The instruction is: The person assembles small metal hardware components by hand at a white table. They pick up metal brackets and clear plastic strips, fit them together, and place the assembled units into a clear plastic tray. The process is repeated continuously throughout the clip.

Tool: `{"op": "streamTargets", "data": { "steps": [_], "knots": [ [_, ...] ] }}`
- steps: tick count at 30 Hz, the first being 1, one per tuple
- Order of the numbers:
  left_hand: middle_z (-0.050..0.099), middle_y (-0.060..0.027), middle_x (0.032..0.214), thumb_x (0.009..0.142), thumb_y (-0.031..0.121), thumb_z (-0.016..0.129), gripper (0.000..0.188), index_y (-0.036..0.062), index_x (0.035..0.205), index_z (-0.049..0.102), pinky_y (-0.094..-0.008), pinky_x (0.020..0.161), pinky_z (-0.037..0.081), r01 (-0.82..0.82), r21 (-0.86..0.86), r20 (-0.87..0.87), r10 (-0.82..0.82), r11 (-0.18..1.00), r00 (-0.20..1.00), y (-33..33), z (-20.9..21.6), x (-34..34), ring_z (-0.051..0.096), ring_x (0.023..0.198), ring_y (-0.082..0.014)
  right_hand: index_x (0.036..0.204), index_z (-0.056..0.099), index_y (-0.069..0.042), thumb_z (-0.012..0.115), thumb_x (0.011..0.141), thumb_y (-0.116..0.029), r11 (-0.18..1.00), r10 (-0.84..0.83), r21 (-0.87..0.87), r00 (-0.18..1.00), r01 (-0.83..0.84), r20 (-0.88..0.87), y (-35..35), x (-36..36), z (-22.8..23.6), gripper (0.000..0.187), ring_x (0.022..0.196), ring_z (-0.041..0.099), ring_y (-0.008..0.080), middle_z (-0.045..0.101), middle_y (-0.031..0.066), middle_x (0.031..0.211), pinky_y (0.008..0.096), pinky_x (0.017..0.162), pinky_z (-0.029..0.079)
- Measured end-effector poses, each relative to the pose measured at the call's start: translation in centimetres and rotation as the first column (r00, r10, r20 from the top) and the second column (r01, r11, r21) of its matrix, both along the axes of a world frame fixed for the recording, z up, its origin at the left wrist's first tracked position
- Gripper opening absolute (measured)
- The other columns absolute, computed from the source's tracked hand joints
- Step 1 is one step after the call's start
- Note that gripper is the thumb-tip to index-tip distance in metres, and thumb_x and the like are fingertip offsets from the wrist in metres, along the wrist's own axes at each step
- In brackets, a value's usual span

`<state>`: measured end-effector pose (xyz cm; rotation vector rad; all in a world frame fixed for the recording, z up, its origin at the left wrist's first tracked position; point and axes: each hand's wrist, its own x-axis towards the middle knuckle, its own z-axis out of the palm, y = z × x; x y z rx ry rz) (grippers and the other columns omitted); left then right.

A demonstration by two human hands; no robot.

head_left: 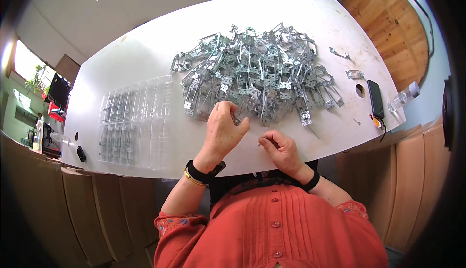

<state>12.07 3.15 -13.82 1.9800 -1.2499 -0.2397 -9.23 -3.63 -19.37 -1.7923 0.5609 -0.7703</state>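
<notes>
A large heap of silvery metal brackets (257,69) with thin rods lies tangled over the middle of the white table. At its near edge is my left hand (223,129), fingers curled and thumb out, with a bit of a metal bracket (237,121) showing between them. Closer to my body, my right hand (281,152) is closed, fingertips pinched together; what they hold, if anything, is too small to make out. To the left lies a clear plastic tray (154,144) with narrow compartments. Its left part has rows of brackets in it; the compartments on its right look bare.
Two loose brackets (355,74) lie right of the heap. A black phone (375,99), a round hole (359,91) and a clear bottle (404,97) are near the right edge. A small black object (81,154) sits at the left edge. Cardboard boxes (407,171) stand below.
</notes>
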Motion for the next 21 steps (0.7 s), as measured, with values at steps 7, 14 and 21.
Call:
{"op": "streamTargets", "data": {
  "steps": [7, 14, 21],
  "knots": [
    [0.063, -0.0078, 0.096, 0.085, 0.021, 0.087, 0.041, -0.0044, 0.111, 0.067, -0.0335, 0.078, 0.054, -0.019, -0.015, -0.252, 0.014, 1.000, 0.968, -0.4, 0.0, -0.3, 0.060, 0.086, -0.0167, 0.108, 0.071, -0.003, 0.075, 0.105, -0.011, 0.999, 0.001, -0.047, 1.000, 0.000, 0.022, 0.0, 0.2, 0.4, 0.010, 0.081, 0.068, 0.0161, 0.072, 0.0084, 0.095, 0.0304, 0.072, 0.054],
    [0.064, -0.0098, 0.097, 0.083, 0.017, 0.085, 0.040, -0.0038, 0.112, 0.067, -0.0361, 0.079, 0.054, -0.004, -0.036, -0.015, 0.003, 0.999, 1.000, 1.5, 0.9, 0.4, 0.061, 0.086, -0.0202, 0.109, 0.071, -0.003, 0.075, 0.106, -0.013, 1.000, -0.011, -0.013, 1.000, 0.011, -0.018, 0.0, 0.0, 0.2, 0.011, 0.079, 0.067, 0.0150, 0.071, 0.0068, 0.092, 0.0302, 0.071, 0.053],
    [0.061, -0.0134, 0.098, 0.083, 0.014, 0.081, 0.038, -0.0025, 0.112, 0.063, -0.0399, 0.083, 0.053, 0.015, 0.153, -0.030, -0.010, 0.988, 0.999, 7.6, 0.5, 0.3, 0.061, 0.091, -0.0262, 0.111, 0.072, -0.003, 0.073, 0.107, -0.011, 0.998, -0.055, 0.015, 0.998, 0.055, 0.003, 0.2, 0.2, 0.0, 0.009, 0.077, 0.066, 0.0123, 0.070, 0.0055, 0.090, 0.0286, 0.069, 0.053]
  ]
}}
